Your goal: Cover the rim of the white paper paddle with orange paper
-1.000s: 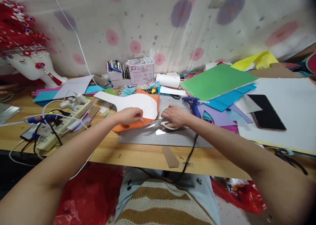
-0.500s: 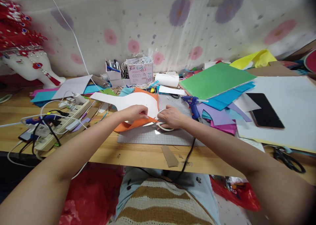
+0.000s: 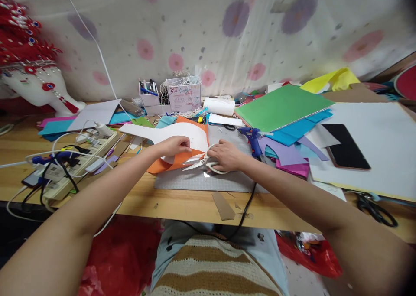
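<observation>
My left hand [image 3: 173,146] pinches a white paper template [image 3: 169,133] together with the orange sheet [image 3: 182,157] under it, just above the grey cutting mat [image 3: 201,181]. My right hand [image 3: 226,154] is closed round the white handles of a pair of scissors [image 3: 203,162]. Their blades point left and are spread, with the tips under the orange sheet's lower edge. Both hands are close together at the middle of the wooden table [image 3: 182,203].
A power strip with tangled cables [image 3: 74,159] lies at the left. A blue glue gun [image 3: 253,138] sits right of my right hand. Coloured paper [image 3: 282,107], a black phone [image 3: 346,146], white board [image 3: 377,148] and dark scissors [image 3: 373,203] fill the right. Pen boxes [image 3: 172,96] stand behind.
The scissor blades have opened and slid further left under the orange sheet. My left hand shifted slightly along the white template. The view has drifted a little.
</observation>
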A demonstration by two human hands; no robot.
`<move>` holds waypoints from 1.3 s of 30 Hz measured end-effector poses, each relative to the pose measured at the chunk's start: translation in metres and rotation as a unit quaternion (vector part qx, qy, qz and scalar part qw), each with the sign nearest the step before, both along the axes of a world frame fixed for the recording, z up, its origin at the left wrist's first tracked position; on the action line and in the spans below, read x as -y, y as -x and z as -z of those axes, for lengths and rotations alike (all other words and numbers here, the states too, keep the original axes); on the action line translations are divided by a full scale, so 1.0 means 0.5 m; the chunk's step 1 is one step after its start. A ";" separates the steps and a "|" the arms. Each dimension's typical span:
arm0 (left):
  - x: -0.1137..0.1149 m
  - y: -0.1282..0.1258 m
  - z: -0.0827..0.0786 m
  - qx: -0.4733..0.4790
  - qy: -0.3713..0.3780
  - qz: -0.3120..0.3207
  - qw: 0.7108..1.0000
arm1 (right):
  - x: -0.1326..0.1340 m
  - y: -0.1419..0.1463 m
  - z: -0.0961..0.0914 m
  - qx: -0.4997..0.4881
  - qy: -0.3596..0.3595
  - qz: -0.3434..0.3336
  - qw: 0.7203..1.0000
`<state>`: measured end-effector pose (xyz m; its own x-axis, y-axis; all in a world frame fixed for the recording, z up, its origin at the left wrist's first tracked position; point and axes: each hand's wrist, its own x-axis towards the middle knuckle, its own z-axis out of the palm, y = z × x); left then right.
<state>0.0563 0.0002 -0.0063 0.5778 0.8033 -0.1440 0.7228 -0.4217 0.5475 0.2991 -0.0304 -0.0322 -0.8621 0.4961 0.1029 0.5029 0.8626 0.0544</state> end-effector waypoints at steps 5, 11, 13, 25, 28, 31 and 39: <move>-0.011 0.009 0.026 0.052 0.026 -0.016 0.998 | 0.016 0.016 -0.013 0.023 -0.010 0.038 0.999; 0.009 0.000 0.007 0.121 0.011 -0.009 0.993 | 0.024 0.015 -0.027 0.027 -0.003 0.066 0.997; 0.015 -0.008 -0.004 0.122 0.005 0.005 0.993 | 0.024 0.019 -0.024 0.015 -0.003 0.064 0.998; 0.010 -0.017 0.008 0.091 -0.022 -0.011 0.996 | 0.012 0.024 0.006 0.019 -0.013 0.031 0.999; 0.006 -0.014 0.006 0.087 -0.041 -0.041 0.994 | 0.008 0.015 0.015 0.026 -0.018 0.034 0.999; 0.003 -0.009 0.008 0.092 -0.062 -0.091 0.990 | 0.010 0.006 0.016 0.027 -0.010 0.046 0.999; 0.006 -0.014 0.001 0.143 -0.028 -0.092 0.985 | 0.021 0.012 -0.013 -0.006 0.031 0.038 0.999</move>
